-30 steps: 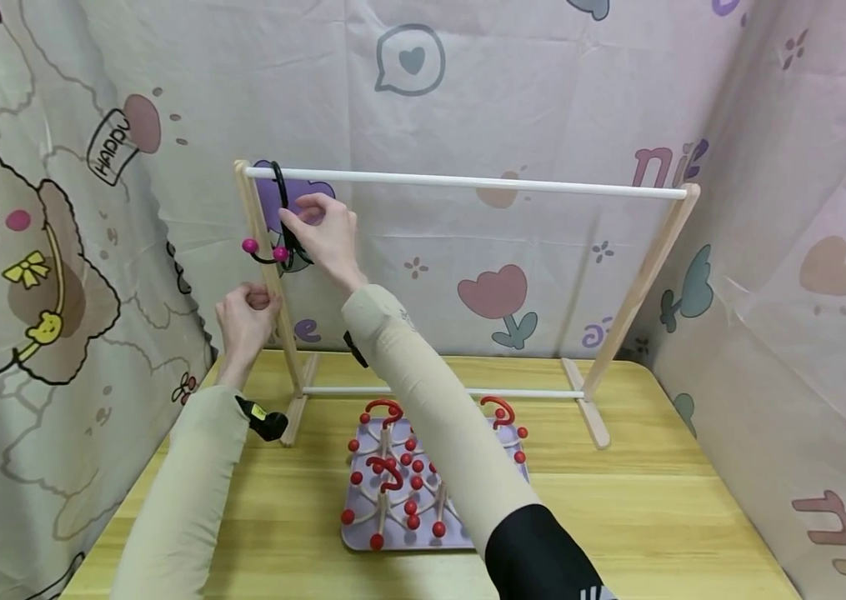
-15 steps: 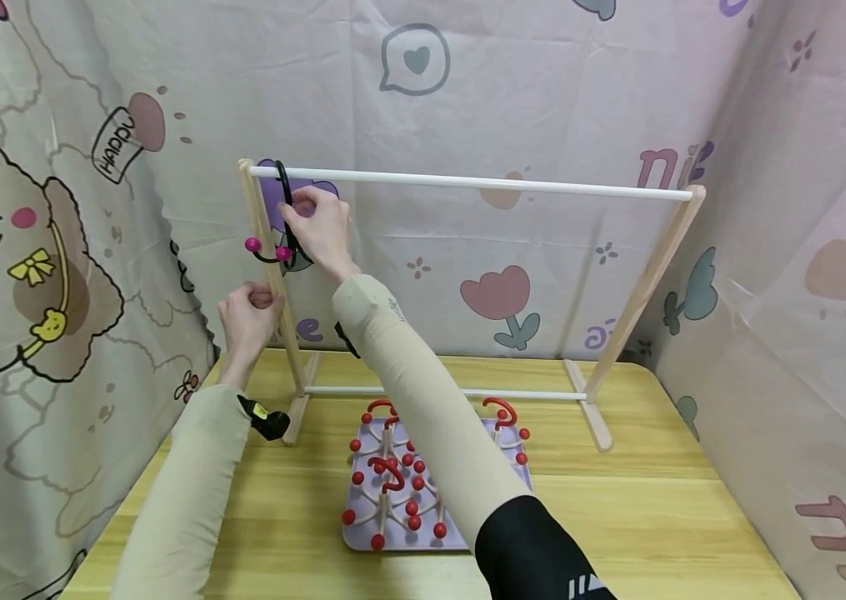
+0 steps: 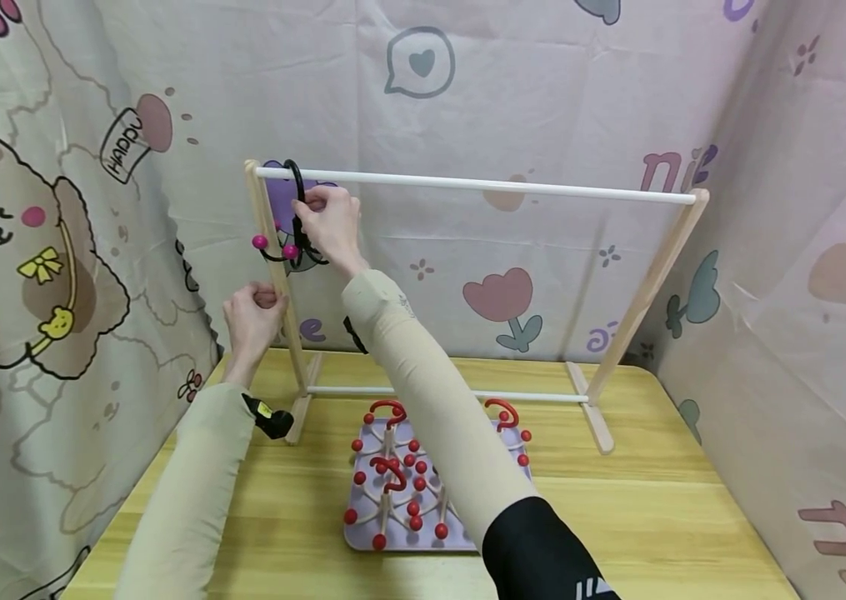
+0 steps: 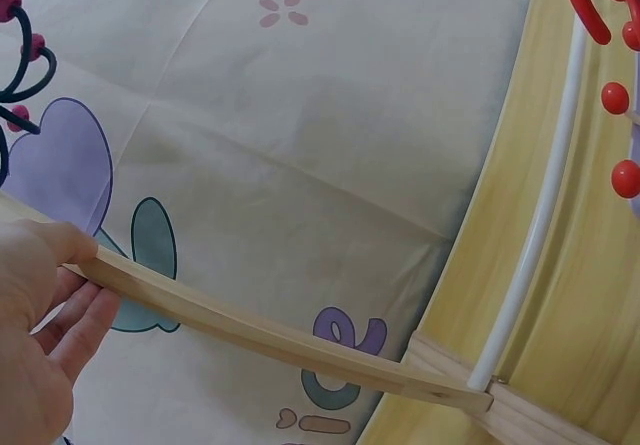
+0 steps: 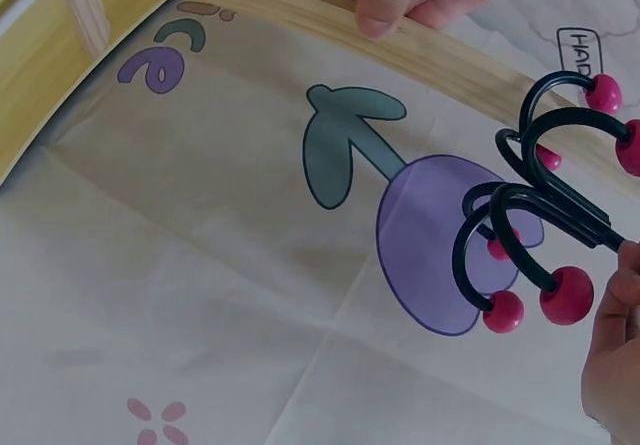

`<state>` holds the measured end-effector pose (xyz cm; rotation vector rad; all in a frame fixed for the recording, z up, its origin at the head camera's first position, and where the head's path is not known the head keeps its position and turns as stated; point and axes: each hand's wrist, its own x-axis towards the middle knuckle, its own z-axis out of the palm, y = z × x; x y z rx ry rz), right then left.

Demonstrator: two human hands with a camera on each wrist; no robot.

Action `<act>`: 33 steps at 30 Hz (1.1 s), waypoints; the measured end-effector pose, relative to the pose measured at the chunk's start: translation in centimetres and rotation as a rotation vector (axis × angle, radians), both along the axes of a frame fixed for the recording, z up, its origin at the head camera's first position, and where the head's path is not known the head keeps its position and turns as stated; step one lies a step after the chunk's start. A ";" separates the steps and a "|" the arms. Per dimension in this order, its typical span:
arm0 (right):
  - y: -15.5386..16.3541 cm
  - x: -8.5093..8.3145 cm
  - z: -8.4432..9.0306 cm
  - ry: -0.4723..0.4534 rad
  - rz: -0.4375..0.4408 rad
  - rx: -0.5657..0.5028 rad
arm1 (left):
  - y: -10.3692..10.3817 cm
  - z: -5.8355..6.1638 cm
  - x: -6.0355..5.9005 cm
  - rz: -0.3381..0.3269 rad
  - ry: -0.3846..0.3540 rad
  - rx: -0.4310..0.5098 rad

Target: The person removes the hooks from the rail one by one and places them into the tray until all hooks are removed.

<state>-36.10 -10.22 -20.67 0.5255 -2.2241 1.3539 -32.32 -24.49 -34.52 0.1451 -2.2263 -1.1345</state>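
A black multi-armed hook (image 3: 299, 185) with pink ball tips hangs by its curved top over the white top rod (image 3: 468, 181), near the rod's left end. My right hand (image 3: 334, 227) pinches its stem between thumb and fingers just below the rod. In the right wrist view, several curved arms of the hook (image 5: 565, 210) fan out beside the fingers. Lower down, my left hand (image 3: 252, 321) holds the wooden left upright (image 4: 240, 322) of the rack, thumb on one side and fingers on the other in the left wrist view.
A lilac tray (image 3: 362, 540) on the wooden table (image 3: 640, 517) carries several red-hooked, red-balled pieces, partly hidden under my right forearm. The rack's right upright (image 3: 640, 296) and lower rod (image 3: 535, 397) stand behind it. Patterned cloth (image 3: 407, 125) hangs around the table.
The black hook has shifted slightly right along the rod and turned a little, with my right hand still pinching it. A further pink ball now shows. My left hand stays on the upright.
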 end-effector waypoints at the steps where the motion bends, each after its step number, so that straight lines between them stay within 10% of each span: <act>1: 0.0 0.0 0.1 0.003 -0.001 -0.002 | 0.0 0.0 0.0 -0.001 -0.002 0.001; 33: 4.9 3.1 1.7 0.029 0.241 -0.237 | 0.1 -0.2 -0.1 -0.005 0.018 0.006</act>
